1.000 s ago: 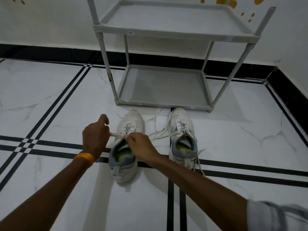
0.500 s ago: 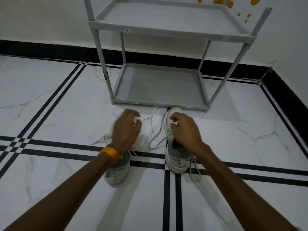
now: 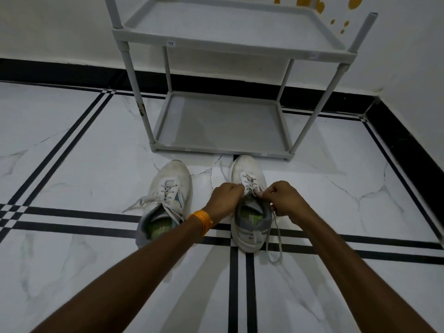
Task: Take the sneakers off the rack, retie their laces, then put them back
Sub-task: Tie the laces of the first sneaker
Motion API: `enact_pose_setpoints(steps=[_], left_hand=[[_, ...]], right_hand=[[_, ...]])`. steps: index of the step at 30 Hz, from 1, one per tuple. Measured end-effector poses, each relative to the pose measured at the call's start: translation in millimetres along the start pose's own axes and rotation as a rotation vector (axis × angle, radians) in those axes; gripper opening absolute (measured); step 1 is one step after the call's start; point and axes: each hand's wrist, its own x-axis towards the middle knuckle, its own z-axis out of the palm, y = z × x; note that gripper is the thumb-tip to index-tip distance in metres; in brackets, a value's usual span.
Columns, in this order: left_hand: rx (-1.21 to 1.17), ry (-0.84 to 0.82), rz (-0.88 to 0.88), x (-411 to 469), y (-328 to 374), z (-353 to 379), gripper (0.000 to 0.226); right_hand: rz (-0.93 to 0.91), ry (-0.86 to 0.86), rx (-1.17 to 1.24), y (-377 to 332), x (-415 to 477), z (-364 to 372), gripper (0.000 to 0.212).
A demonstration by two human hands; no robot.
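Before the rack (image 3: 217,150), laces (image 3: 249,180) of the right sneaker (image 3: 249,234) are pinched by left hand (image 3: 224,198) and right hand (image 3: 286,200). The left sneaker (image 3: 173,179) is untouched alongside.

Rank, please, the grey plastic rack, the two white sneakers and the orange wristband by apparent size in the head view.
1. Grey plastic rack
2. Left white sneaker and right white sneaker, about alike
3. Orange wristband

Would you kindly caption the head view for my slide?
Left hand and right hand pinch the right sneaker's laces; the left sneaker waits beside it, before the shoe rack.
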Motion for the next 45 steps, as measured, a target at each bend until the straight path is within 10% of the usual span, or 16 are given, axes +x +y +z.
enact_pose_setpoints(steps=[13, 33, 39, 45], left_hand=[[-0.659, 0.2, -0.192, -16.3, -26.4, -0.9, 0.049], [-0.448, 0.371, -0.155, -32.7, -30.7, 1.5, 0.04], [-0.071, 0.319, -0.036, -46.3, -22.6, -51.7, 0.039], [0.003, 0.289, 0.223, -50.0, 26.5, -103.2, 0.04]], right_hand=[[0.242, 0.017, 0.564, 8.1, -15.7, 40.0, 0.034], [-0.016, 0.276, 0.287, 12.7, -29.7, 53.6, 0.042], [-0.143, -0.114, -0.145, -7.8, -39.2, 22.7, 0.031], [-0.346, -0.006, -0.043, -62.1, -46.0, -32.2, 0.04]])
